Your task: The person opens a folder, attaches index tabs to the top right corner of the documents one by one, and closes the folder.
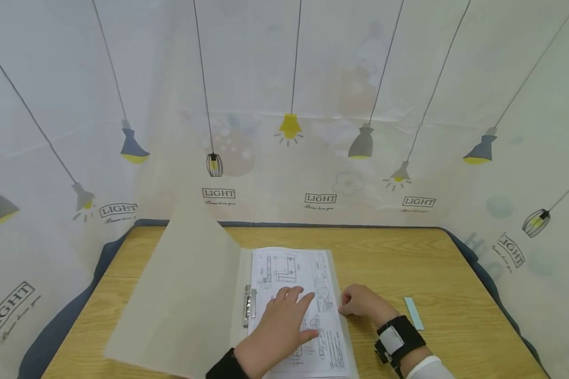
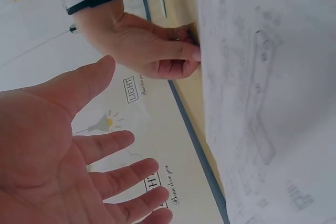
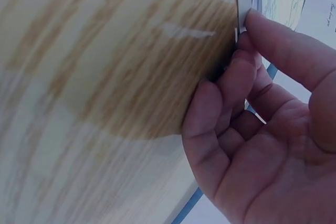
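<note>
A cream file folder (image 1: 180, 300) is spread on the table, its front cover raised at the left. Printed sheets with line drawings (image 1: 320, 273) lie on its right side, beside a metal clip (image 1: 249, 305) along the spine. Above the sheets is my left hand (image 1: 282, 326), fingers straight and spread; the left wrist view shows its palm facing nothing held. My right hand (image 1: 365, 302) pinches the folder's right edge. In the right wrist view the thumb (image 3: 294, 51) lies on top of that edge and the curled fingers are at its underside.
A pale teal strip (image 1: 413, 313) lies on the wooden table (image 1: 389, 252), right of the folder and near the right wrist. Behind the table's dark edge hangs a pale cloth (image 1: 265, 68) printed with lamps. Each wrist wears a black band.
</note>
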`<state>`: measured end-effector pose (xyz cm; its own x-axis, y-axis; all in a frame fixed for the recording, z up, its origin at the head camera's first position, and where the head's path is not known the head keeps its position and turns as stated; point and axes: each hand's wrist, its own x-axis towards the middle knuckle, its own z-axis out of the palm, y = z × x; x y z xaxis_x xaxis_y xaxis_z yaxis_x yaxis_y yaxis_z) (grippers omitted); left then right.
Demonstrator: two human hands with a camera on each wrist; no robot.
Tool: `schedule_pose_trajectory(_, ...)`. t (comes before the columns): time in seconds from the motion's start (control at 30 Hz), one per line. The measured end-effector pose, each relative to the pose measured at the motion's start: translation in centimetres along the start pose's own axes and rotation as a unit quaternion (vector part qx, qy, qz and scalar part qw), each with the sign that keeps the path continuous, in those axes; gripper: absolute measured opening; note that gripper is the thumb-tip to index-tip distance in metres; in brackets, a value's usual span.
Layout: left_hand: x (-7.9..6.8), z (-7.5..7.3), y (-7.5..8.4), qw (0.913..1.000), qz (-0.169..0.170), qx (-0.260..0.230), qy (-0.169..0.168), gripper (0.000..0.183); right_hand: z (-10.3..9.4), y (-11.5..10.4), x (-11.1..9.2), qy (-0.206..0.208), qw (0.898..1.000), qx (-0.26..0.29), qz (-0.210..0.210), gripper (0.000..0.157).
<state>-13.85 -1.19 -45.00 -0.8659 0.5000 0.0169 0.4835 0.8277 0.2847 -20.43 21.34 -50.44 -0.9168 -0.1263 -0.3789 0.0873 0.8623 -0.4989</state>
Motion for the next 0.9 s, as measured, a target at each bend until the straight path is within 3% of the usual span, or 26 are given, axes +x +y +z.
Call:
schedule_pose_trajectory(0.2, 3.0, -0.5, 0.0, 0.9999, -0.008, 0.012, 0.006, 0.071, -0.1, 0.1, 0.1, 0.001, 1.000, 0.001, -0.002, 0.020)
schedule_pose_trajectory(0.47, 5.8, 0.5, -1.1, 0.9997, -0.021, 0.009, 0.002, 0.065, -0.2, 0.2, 0.2, -0.008, 1.000, 0.004, 0.000, 0.019)
schedule_pose_trajectory(0.63, 6.7, 0.9, -2.8, 0.9987, -0.050, 0.014, 0.004, 0.059, -0.2, 0.3, 0.3, -0.010, 1.000, 0.007, -0.004, 0.019)
schedule_pose_trajectory(0.9, 6.7, 0.9, -6.5, 0.9939, -0.105, 0.033, 0.005, 0.056, -0.4, 0.2, 0.2, -0.012, 1.000, 0.007, -0.015, 0.019)
